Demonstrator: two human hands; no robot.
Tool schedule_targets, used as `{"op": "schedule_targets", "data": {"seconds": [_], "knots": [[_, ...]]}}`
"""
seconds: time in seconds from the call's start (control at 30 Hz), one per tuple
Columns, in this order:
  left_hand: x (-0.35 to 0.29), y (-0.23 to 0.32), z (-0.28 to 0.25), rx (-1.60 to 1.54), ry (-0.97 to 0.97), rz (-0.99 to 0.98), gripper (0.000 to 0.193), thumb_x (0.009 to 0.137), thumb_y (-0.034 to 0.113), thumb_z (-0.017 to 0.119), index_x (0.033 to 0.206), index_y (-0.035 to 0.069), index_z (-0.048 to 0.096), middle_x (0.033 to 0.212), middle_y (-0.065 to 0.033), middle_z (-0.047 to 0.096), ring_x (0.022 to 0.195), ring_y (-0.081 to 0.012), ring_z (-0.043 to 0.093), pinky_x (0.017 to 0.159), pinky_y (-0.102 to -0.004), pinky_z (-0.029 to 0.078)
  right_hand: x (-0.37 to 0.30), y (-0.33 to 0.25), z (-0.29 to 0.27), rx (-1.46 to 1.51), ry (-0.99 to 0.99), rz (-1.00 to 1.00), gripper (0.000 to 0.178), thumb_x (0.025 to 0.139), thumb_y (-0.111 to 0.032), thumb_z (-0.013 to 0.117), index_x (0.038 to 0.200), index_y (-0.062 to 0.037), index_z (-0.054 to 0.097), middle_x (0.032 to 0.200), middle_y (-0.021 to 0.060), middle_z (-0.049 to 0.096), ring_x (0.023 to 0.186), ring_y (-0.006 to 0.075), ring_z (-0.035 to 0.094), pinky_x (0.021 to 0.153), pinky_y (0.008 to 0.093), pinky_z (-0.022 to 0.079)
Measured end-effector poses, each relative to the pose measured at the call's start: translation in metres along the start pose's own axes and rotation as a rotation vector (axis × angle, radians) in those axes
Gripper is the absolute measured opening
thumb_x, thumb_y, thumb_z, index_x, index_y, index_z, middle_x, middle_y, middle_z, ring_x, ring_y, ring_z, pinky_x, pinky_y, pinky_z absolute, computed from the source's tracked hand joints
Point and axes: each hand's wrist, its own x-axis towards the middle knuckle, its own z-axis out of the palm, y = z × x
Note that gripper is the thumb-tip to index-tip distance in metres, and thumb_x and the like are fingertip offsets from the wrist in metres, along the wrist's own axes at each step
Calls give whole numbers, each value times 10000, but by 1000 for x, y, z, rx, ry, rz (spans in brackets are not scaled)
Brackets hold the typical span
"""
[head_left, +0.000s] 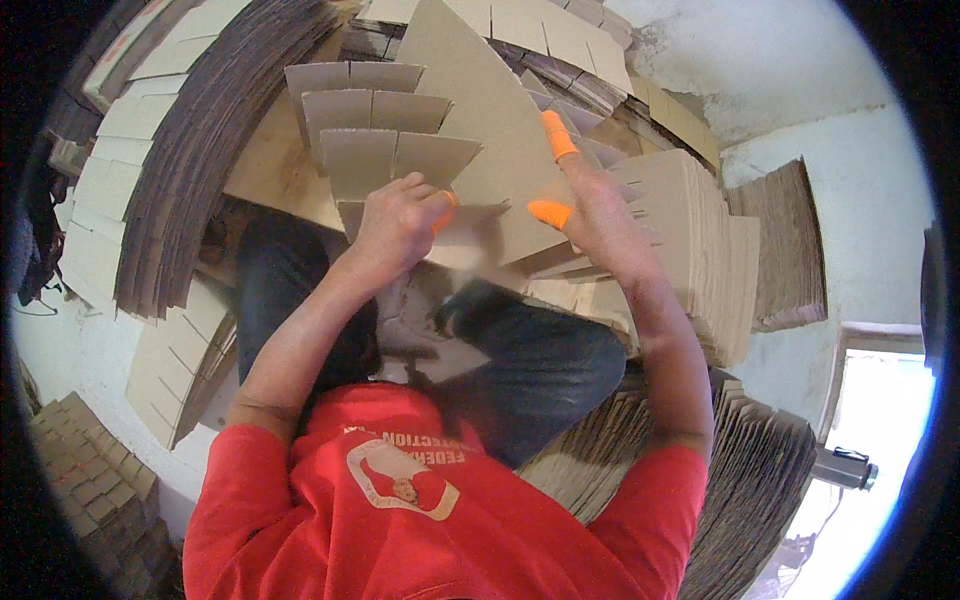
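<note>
I can see bold white caps (432, 458), a few lines of 'em, on the front of the person's red T-shirt (470, 545), btwn its hem & a pale roundish emblem (402, 480); lettering along emblem's rim too blurred to read

The cardboard sheet (485, 110) is plain light tan. Left of the sheet, the upright strips (385, 108) are grey-tan with thin dark slit lines. The finger covers (559, 137) against the sheet are solid orange. Below the sheet, the trousers (545, 345) are dark blue; the shirt (400, 555) is red (a pale print decorates it).
</note>
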Motion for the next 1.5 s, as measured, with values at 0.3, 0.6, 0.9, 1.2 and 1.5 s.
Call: {"op": "schedule_targets", "data": {"seconds": [0.3,0.6,0.9,1.2,1.5], "knots": [[-3,-3,0,13,-32,-47,164,720,89,735,866,62,667,737,-86,643,683,-286,599,586,-392,502,-2,22,16,46,-85,-191,831,768,-97,723,1473,-56,285,1061,256,625,872,426,619,772,457,490],[2,5,-7,37,-78,-9,213,731,95,735,930,70,665,797,-83,656,725,-279,604,624,-379,508,-6,26,39,-368,51,-190,332,843,-230,620,1130,-61,617,902,146,678,831,342,660,703,450,533],[22,42,-3,219,-321,95,812,710,276,775,1406,73,410,1460,-110,409,1358,-312,355,1099,-454,316,-106,220,-15,-881,588,470,427,819,-247,696,1164,-18,591,1110,176,617,1012,352,584,794,445,490],[21,33,-6,252,-410,87,826,739,230,760,1449,92,361,1462,-145,405,1381,-302,350,1122,-444,280,-129,294,-25,-519,810,607,526,789,-281,756,1161,34,559,1126,246,614,1055,407,581,839,467,480],[-24,0,-72,379,-55,-116,468,712,224,795,1135,81,654,1099,-102,676,990,-293,627,813,-388,512,-112,136,-76,-598,1419,56,470,840,-106,721,1246,63,554,1123,232,642,970,317,640,852,355,503]]}}
